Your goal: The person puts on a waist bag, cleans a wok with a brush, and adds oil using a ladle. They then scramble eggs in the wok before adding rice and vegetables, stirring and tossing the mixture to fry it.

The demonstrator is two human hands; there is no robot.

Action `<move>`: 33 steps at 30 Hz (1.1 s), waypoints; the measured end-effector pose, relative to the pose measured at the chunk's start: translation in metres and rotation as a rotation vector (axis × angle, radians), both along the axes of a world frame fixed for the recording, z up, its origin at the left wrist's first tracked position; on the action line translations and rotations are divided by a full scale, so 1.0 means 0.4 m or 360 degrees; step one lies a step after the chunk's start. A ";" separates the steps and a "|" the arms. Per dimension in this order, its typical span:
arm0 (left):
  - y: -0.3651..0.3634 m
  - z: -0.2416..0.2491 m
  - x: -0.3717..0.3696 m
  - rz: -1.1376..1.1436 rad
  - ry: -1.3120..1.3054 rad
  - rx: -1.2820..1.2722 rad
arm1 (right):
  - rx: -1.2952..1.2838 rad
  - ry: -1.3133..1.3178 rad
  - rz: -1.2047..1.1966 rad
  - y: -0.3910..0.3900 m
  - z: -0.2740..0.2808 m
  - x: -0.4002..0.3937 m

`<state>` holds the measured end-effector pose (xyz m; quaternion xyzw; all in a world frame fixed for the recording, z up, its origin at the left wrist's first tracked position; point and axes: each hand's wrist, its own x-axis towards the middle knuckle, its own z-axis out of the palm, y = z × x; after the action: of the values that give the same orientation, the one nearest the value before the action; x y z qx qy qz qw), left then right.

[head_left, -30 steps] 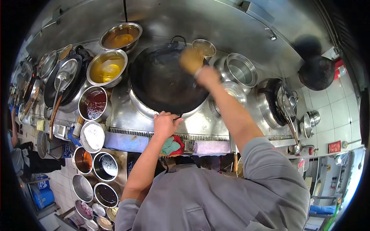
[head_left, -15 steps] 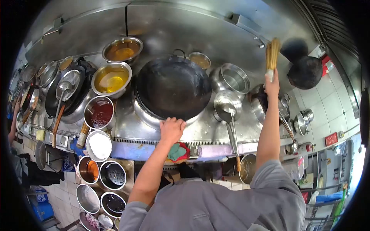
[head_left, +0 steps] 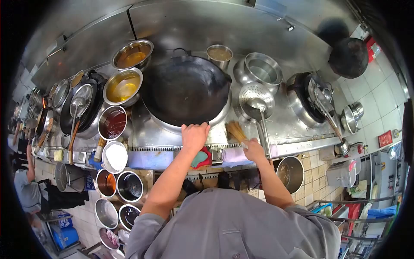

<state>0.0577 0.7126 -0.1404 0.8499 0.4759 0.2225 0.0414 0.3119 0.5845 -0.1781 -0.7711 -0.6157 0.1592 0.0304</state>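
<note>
Steel counter: brushed, wide, along a steel back wall; I view it [head_left: 146,132] from above.
Wok: large, round, black metal [head_left: 185,90], near the counter's middle.
Skimmer: perforated steel [head_left: 252,90], right of the wok, ladle [head_left: 257,103] over it.
Bowl: steel [head_left: 133,101], yellow liquid, left of the wok.
Brush: tan, stiff-bristled [head_left: 236,131], just beside the wok.
Right hand [head_left: 254,151]: clamped on the brush.
Left hand [head_left: 195,137]: on the wok's near rim; whether clamped, I cannot tell.

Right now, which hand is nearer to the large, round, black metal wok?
Left. The left hand is on the near rim of the wok; the right hand is away to the right, gripping a tan bristle brush.
</note>
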 end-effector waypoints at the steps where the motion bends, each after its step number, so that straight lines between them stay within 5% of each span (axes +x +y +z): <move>1: -0.016 -0.003 0.015 0.0033 0.0033 -0.0015 | 0.0008 -0.0053 -0.0142 -0.006 -0.007 -0.026; 11: -0.121 -0.132 0.101 0.0106 0.0193 -0.0166 | -0.0221 0.0102 0.0107 -0.026 -0.033 -0.031; 33: -0.121 -0.122 0.100 0.0150 0.0140 -0.0190 | -0.0301 0.0062 0.0137 -0.011 -0.013 -0.032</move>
<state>0.0978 0.6642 -0.1893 0.8315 0.5290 0.1580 0.0607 0.2990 0.5800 -0.1831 -0.7401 -0.6298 0.2328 -0.0373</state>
